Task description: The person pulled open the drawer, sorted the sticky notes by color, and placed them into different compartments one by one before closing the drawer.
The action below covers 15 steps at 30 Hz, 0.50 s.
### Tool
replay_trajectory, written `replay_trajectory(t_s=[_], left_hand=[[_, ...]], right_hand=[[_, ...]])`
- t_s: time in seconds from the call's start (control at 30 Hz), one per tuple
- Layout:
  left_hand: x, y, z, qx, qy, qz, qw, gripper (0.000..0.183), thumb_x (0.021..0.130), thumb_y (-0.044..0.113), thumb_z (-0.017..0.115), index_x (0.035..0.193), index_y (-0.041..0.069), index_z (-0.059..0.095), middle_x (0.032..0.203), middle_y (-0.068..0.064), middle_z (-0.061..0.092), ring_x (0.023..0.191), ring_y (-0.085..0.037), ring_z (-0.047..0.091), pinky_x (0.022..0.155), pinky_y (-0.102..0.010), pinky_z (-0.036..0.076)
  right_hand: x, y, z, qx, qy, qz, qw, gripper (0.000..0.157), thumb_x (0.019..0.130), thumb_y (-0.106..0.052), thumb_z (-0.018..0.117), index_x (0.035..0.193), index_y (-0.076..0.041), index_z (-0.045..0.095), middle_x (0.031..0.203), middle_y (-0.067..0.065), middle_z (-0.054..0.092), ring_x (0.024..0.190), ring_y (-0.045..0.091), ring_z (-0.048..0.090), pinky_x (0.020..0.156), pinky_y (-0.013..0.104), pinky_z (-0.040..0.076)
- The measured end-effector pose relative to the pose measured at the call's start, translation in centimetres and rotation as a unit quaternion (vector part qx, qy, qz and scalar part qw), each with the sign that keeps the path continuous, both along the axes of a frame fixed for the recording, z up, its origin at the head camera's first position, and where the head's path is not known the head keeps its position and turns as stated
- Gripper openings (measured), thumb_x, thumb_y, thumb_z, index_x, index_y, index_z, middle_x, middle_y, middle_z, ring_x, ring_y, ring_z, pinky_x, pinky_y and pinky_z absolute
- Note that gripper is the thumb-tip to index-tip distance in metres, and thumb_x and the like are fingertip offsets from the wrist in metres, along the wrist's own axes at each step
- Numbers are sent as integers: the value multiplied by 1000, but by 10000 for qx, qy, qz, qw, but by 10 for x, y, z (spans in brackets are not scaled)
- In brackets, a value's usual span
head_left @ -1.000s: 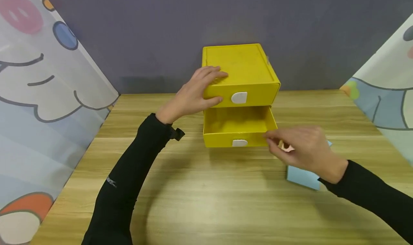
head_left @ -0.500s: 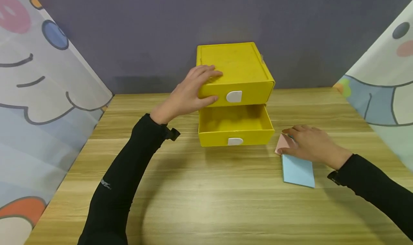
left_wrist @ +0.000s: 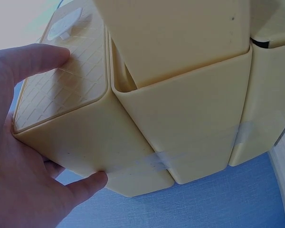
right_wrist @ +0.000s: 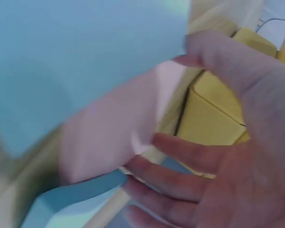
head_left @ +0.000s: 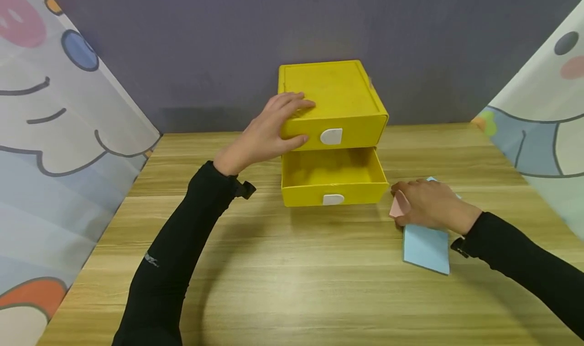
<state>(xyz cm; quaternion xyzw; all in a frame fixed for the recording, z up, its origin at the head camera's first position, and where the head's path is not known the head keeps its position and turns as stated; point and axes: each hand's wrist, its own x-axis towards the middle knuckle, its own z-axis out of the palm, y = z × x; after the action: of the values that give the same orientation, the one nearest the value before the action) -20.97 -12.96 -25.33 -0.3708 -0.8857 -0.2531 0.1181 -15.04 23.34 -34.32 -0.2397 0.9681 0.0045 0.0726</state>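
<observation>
Right hand [head_left: 429, 206]: bent over paper pads, gripping the pink pad [head_left: 399, 205] between thumb and fingers.
Pink pad: at the fingertips, near the lower drawer's right front corner; in the head view one visible corner points left and toward the person. In the right wrist view its visible strip slants from lower left to upper right, with blue surfaces on either side (that view is blurred, so its full length and long axis cannot be told).
Light-blue pad [head_left: 426, 248]: partly under the right hand; its bare end points toward the person, the near edge slanting slightly down to the right.
Blue corner [head_left: 432, 179]: peeking out beyond the knuckles; whether it belongs to the same pad is hidden.
Left hand [head_left: 271, 128]: clasping the left front edge of the yellow cabinet [head_left: 335, 90], fingers over the top, thumb against the upper drawer [head_left: 358, 135].
Yellow cabinet: upright, front facing the person.
Lower drawer [head_left: 310, 196]: pulled out toward the person, its inside showing; the upper drawer is closed.
White handles [head_left: 331, 136]: one on each drawer front.
Table [head_left: 274, 285]: wood-grained, under everything.
Backdrop: a gray wall [head_left: 410, 47] behind, cartoon-printed panels [head_left: 27, 184] at both sides.
</observation>
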Motion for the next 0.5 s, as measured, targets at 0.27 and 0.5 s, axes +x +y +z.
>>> replay_trajectory(t_s=[0.27, 0.5], left_hand=[[0, -1, -1, 16, 97, -20, 9999, 56, 89, 38, 60, 140, 20, 43, 152, -7, 32, 139, -14, 15, 112, -51, 29], [0, -2, -1, -12, 62, -21, 10000, 57, 89, 39, 59, 140, 21, 42, 153, -7, 31, 139, -14, 14, 112, -50, 30]], right_hand=[[-1, 3, 24, -2225, -586, -540, 9717, 70, 82, -46, 67, 134, -6, 44, 128, 22, 53, 108, 35, 51, 87, 57, 46], [5, 3, 75, -3793, 73, -697, 9226, 63, 86, -23, 67, 141, -19, 37, 135, 11, 44, 118, 20, 44, 99, 27, 39]])
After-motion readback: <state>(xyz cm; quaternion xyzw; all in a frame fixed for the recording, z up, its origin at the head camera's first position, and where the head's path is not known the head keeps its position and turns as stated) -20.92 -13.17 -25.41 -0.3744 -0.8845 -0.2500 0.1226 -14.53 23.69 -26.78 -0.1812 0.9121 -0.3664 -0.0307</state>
